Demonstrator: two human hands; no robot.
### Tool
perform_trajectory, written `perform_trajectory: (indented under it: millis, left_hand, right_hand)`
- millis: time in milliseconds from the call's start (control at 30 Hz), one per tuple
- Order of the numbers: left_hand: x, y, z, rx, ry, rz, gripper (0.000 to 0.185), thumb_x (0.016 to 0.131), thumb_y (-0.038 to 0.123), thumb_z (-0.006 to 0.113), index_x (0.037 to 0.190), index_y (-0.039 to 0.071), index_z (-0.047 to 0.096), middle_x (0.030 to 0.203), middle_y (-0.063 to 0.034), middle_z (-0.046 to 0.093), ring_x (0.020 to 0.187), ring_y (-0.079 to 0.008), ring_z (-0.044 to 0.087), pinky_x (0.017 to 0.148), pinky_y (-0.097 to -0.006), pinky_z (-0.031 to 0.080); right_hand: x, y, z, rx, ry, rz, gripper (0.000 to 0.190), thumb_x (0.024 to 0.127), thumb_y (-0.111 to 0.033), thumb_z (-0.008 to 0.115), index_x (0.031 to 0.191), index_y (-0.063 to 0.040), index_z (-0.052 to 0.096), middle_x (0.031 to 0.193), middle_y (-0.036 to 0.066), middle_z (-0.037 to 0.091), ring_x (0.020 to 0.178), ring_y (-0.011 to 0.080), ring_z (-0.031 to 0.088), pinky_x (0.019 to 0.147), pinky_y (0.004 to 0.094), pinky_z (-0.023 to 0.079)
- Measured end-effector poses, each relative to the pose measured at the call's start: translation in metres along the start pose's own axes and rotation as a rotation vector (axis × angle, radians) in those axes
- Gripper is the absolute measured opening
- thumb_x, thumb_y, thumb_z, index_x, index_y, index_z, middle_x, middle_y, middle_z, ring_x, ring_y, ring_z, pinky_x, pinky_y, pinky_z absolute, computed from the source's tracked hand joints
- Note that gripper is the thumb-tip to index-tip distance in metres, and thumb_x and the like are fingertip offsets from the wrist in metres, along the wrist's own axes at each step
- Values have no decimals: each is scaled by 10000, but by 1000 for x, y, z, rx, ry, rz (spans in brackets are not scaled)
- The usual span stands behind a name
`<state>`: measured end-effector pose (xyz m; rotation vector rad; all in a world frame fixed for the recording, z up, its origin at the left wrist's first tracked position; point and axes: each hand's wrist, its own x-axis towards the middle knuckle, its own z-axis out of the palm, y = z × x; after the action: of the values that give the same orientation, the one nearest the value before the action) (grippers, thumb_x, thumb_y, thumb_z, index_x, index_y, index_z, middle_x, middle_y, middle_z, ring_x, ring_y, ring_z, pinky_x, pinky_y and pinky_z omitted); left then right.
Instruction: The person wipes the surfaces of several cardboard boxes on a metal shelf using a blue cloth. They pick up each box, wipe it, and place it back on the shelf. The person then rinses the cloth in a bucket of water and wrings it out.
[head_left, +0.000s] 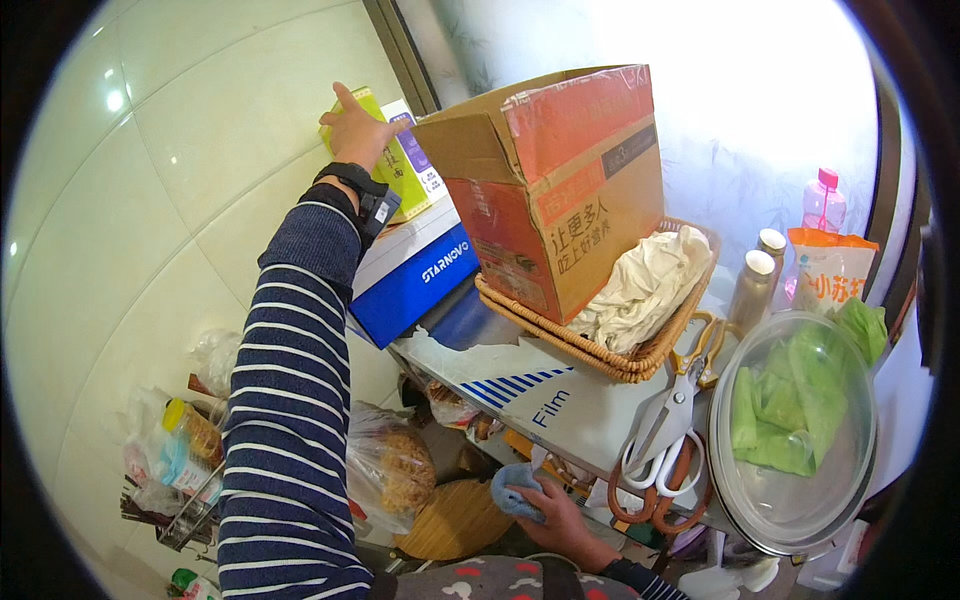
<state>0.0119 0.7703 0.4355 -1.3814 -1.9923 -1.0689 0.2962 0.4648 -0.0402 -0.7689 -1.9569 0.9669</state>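
My left hand (356, 136) reaches to the back left and spreads over the upper part of a yellow-green carton (405, 176), fingers and thumb at its two sides. That carton stands on a blue and white box (420, 277), beside a white and purple carton (427, 161). Low in front of my body, my right hand (559, 525) holds a folded blue-grey cloth (517, 491). An open cardboard box (600, 225) sits tilted in a wicker basket (570, 352), next to a crumpled white cloth (649, 281).
Several scissors (675, 420) lie near the table's front edge. To their right, a clear lid (765, 502) covers a bowl with green leaves. Two bottles (754, 281), a white and orange packet (829, 270) and a pink-capped bottle (823, 199) stand behind. Below hangs a plastic bag (382, 465).
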Motion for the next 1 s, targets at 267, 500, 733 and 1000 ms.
perform_trajectory:
  millis: [267, 500, 733, 1000]
  left_hand:
    - [10, -14, 8, 101, 19, 83, 1360, 665, 418, 931, 1641, 67, 52, 1376, -370, 475, 1176, -479, 633, 994, -467, 550]
    - [20, -50, -11, -96, -37, 164, 1405, 622, 362, 928, 1629, 40, 3, 1372, -339, 527, 1203, -437, 630, 1008, -443, 549]
    - [24, -109, -27, -506, 10, -16, 1441, 632, 144, 884, 1590, 29, -186, 1329, -265, 573, 1145, -341, 655, 943, -404, 571]
    - [23, -140, -23, -902, -87, -217, 632, 721, 144, 887, 1257, -74, 632, 1123, -212, 720, 944, -275, 726, 830, -370, 578]
  right_hand:
    - [6, 3, -3, 13, -30, 21, 578, 822, -131, 818, 1374, -161, 649, 1339, 251, 568, 1220, 479, 574, 993, 521, 506]
    - [5, 0, -3, 2, -56, 21, 598, 826, -146, 815, 1395, -162, 633, 1355, 244, 556, 1244, 476, 558, 1002, 536, 500]
    - [3, -2, 1, 47, -113, 63, 573, 841, -148, 816, 1385, -163, 636, 1375, 227, 557, 1230, 465, 575, 997, 511, 511]
    - [2, -12, 2, 24, -104, 42, 506, 867, -135, 805, 1352, -141, 656, 1374, 224, 576, 1231, 452, 594, 1007, 480, 514]
